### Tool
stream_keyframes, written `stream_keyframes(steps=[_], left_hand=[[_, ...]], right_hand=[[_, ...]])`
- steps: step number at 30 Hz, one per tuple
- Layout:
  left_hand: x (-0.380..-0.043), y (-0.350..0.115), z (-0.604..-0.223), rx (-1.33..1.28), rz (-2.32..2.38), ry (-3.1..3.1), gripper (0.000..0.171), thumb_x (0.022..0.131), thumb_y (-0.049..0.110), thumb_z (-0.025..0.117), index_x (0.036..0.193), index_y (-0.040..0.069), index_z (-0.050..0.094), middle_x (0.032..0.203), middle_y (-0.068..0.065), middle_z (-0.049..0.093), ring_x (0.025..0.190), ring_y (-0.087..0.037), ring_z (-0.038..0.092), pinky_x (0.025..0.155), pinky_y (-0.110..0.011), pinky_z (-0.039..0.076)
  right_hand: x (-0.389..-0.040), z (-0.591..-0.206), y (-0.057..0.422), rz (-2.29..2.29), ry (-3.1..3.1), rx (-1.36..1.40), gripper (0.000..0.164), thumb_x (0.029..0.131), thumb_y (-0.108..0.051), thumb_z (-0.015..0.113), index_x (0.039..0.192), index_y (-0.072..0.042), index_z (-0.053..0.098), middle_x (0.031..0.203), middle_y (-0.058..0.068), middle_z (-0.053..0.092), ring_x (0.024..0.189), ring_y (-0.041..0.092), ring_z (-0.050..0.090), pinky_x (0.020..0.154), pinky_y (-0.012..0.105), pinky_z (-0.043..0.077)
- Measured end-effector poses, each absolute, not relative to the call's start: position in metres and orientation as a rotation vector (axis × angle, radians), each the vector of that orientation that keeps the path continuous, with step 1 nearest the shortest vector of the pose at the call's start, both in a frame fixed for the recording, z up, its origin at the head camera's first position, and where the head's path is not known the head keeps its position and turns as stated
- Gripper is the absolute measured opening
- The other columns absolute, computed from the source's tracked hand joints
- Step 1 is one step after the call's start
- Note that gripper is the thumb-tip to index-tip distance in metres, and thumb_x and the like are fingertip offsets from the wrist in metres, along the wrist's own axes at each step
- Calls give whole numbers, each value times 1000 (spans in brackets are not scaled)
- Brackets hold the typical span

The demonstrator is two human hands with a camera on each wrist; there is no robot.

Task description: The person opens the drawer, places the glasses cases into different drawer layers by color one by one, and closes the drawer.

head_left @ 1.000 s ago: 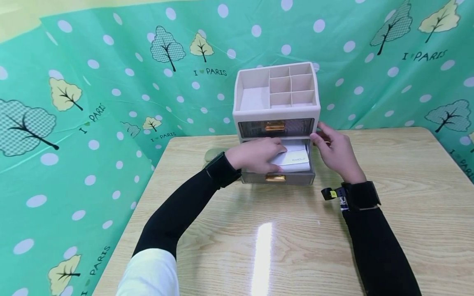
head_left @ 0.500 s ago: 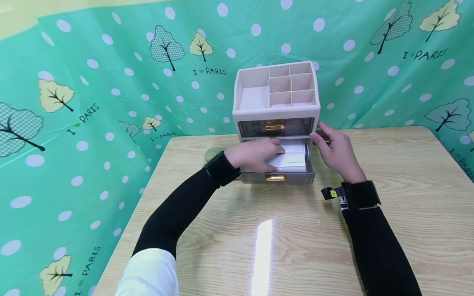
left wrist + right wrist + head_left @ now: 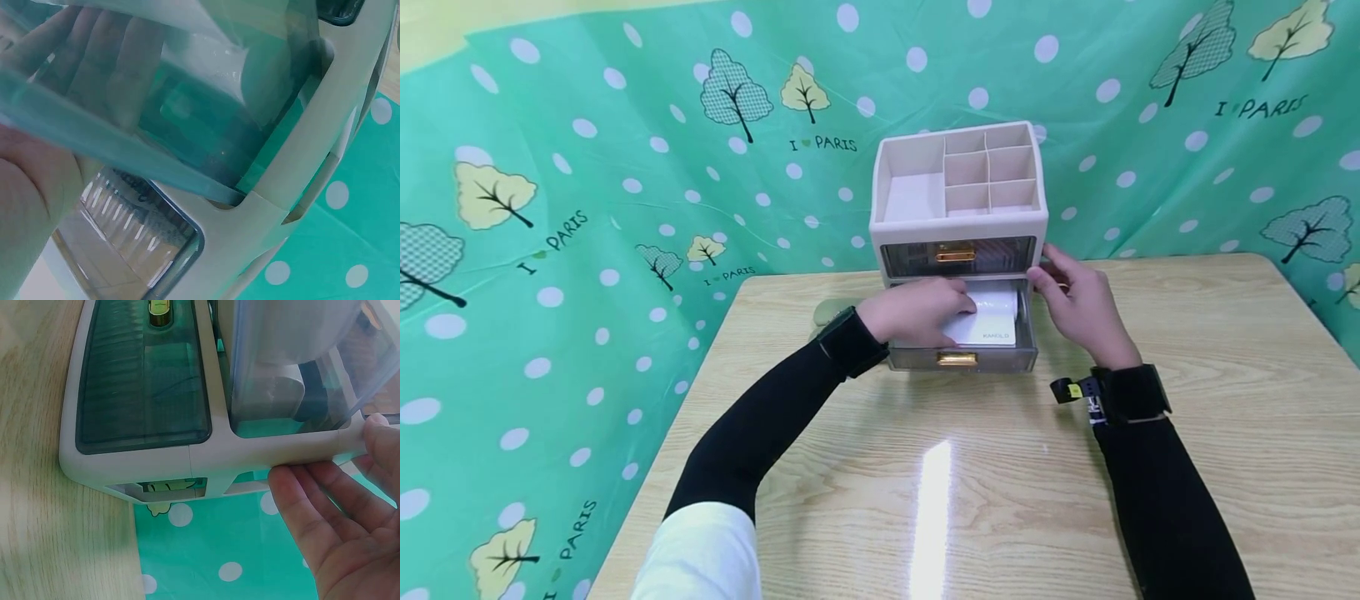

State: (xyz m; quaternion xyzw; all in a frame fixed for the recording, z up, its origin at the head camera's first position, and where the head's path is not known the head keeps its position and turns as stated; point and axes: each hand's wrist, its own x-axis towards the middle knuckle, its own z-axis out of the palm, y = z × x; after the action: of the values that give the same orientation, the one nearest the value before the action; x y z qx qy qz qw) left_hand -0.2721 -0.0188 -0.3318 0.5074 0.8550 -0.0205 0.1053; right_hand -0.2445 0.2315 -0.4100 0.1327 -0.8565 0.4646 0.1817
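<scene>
A white desk organizer (image 3: 958,223) with drawers stands at the back of the table. One smoky clear drawer (image 3: 917,360) with a gold handle is pulled out below a closed drawer (image 3: 917,260). Inside it lies a flat white packet (image 3: 992,327) with small lettering. My left hand (image 3: 917,312) reaches into the drawer from the left and holds the packet between thumb and fingers. The left wrist view shows those fingers (image 3: 119,69) through the drawer wall. My right hand (image 3: 1078,308) grips the organizer's right side, thumb at the front edge and fingers (image 3: 300,494) along the side.
The organizer's top has several white compartments (image 3: 966,169). A sage-green object (image 3: 833,310) lies on the table left of the organizer, partly behind my left wrist. The wooden table (image 3: 1037,500) meets a green printed cloth (image 3: 775,200) at the back and left.
The white packet has shifted slightly left and lies flatter and lower in the drawer, and my left hand has moved only slightly with it. My right hand keeps its place.
</scene>
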Motion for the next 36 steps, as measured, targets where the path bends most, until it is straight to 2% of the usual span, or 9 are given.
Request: stream_keyframes(steps=[9,15,21,29,31,36], left_hand=[[-271,-20,-337,1485,-126,2598,47,87,31,85,126,11,68,117,-2,65,101,-13,61,91,-26,53],[-272,-24,-337,1487,-73,2594,47,90,37,81,126,10,69,120,-4,65,104,-13,62,93,-28,53],[-272,-27,-338,1508,-86,2582,44,93,37,77,127,10,68,117,-5,64,102,-15,62,91,-30,53],[-261,-32,-335,1574,-36,2549,14,103,22,64,108,10,68,96,-3,60,88,-16,59,79,-29,52],[-258,-33,-334,1554,-29,2565,17,105,22,61,115,10,68,100,-2,61,91,-15,60,81,-28,52],[-247,-37,-329,1550,-37,2672,40,104,35,61,135,9,65,120,-3,66,112,-15,63,98,-27,52]], right_hand=[[-245,-406,229,1304,-2415,373,51,108,-35,52,154,-14,47,121,24,70,109,39,68,95,58,55],[-245,-405,228,1315,-2410,376,52,107,-34,53,154,-14,47,121,24,70,109,40,68,95,58,54],[-246,-405,227,1323,-2401,379,51,107,-32,54,154,-14,47,120,26,70,109,40,68,95,58,54],[-248,-411,229,1309,-2406,360,52,107,-35,53,155,-16,46,120,24,70,108,39,68,94,57,55],[-249,-413,230,1302,-2406,356,52,107,-36,53,155,-17,47,120,24,70,108,38,69,94,56,56],[-249,-413,230,1302,-2407,352,51,107,-36,54,153,-16,49,120,23,70,108,37,69,94,55,56]])
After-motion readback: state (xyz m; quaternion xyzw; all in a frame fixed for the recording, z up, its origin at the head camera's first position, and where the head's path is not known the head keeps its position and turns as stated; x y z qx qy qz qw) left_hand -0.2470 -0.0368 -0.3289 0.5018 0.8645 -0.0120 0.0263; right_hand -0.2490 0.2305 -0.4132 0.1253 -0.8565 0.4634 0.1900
